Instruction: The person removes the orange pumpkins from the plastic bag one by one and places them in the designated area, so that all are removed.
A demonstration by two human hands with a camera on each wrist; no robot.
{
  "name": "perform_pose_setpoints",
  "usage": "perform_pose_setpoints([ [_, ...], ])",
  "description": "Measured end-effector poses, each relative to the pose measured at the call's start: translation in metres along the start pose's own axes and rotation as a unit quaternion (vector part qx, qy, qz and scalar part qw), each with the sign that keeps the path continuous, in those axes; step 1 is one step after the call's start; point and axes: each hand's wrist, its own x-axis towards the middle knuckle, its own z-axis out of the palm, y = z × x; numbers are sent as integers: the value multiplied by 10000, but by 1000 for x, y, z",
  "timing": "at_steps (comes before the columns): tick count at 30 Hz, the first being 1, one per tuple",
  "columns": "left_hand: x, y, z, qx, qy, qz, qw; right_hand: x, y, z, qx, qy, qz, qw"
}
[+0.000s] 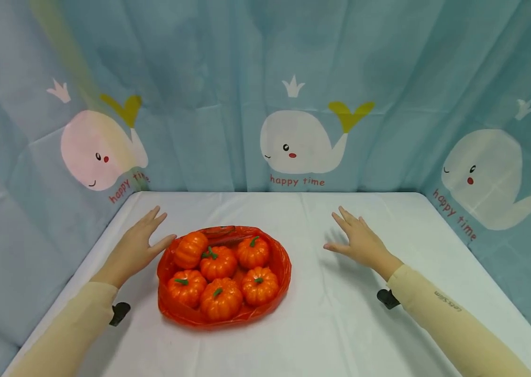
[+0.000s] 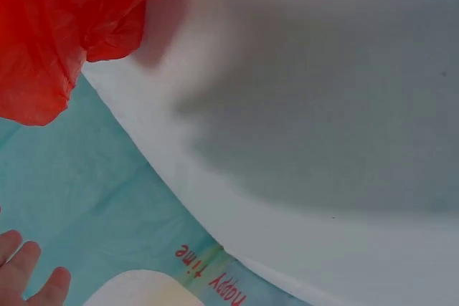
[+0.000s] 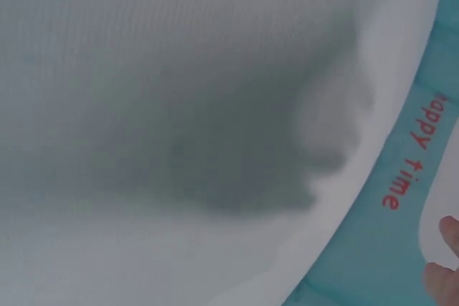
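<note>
A red plastic bag (image 1: 223, 322), its mouth spread wide, sits left of the table's middle in the head view. Inside lie several small orange pumpkins (image 1: 221, 299) with green stems. My left hand (image 1: 135, 248) is beside the bag's left rim, fingers spread and holding nothing, its thumb tip close to the rim. Over the table to the right of the bag is my right hand (image 1: 361, 242), its fingers straight and apart with nothing in them. The left wrist view catches a crumpled part of the red bag (image 2: 43, 41) and some fingertips at the lower left corner.
A white cloth covers the table (image 1: 303, 345). Blue curtains (image 1: 209, 141) printed with whales and "happy time" hang behind it and along both sides. Each wrist carries a small black device (image 1: 388, 298). In the right wrist view, the right hand's shadow falls on the cloth (image 3: 143, 263).
</note>
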Motion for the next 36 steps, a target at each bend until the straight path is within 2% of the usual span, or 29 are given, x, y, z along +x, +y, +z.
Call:
perform_pose_setpoints([
  [13,-15,5,1,-410,-207,-450,9979,4,-22,4,365,-60,20,9993],
  [19,-22,10,4,-379,-271,-585,9972,6,-38,6,645,-102,33,9979],
  [29,-28,15,11,-607,-168,-876,9942,13,-64,4,933,-57,-62,9956],
  [36,-33,16,22,-937,82,-898,9915,16,-85,8,1312,-19,-350,9907],
])
